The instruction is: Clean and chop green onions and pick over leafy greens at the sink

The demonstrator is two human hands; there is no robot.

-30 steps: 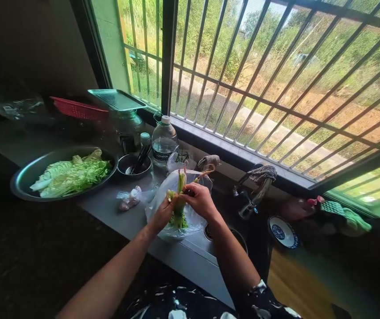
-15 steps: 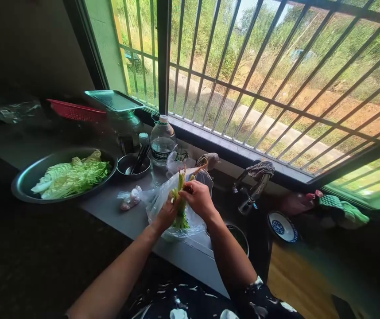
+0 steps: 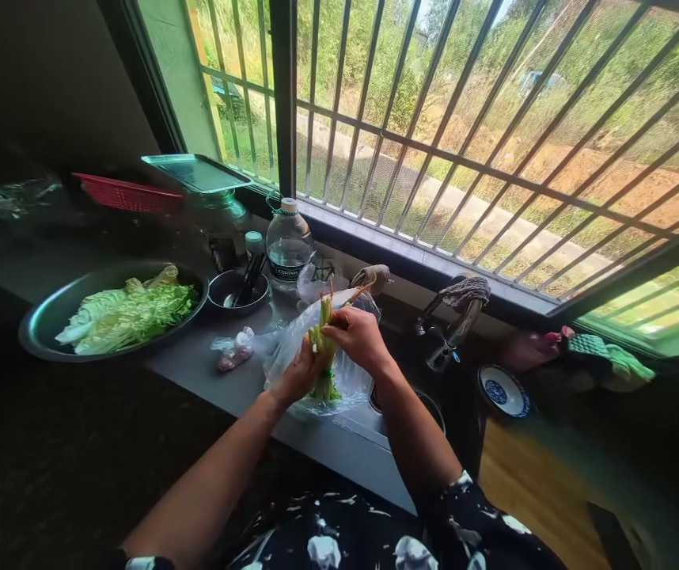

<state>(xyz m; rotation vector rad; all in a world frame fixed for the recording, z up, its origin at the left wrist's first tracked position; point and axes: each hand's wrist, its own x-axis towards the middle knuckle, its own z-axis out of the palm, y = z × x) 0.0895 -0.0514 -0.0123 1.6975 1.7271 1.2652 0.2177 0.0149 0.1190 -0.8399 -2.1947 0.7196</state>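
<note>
Left grip (image 3: 297, 375), right grip (image 3: 363, 339), both on stalks (image 3: 325, 312)

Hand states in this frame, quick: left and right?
Left hand: closed, holding the bunch of leafy green stalks.
Right hand: closed, pinching the same bunch higher up; exact grip hidden.

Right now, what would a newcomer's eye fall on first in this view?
Likely the bright barred window, filling the upper right against the dark room. Next, the pale-green leaves in the wide metal basin at the left. Then, at the centre, the left hand and right hand gripping green stalks, a clear plastic bag showing behind.
</note>
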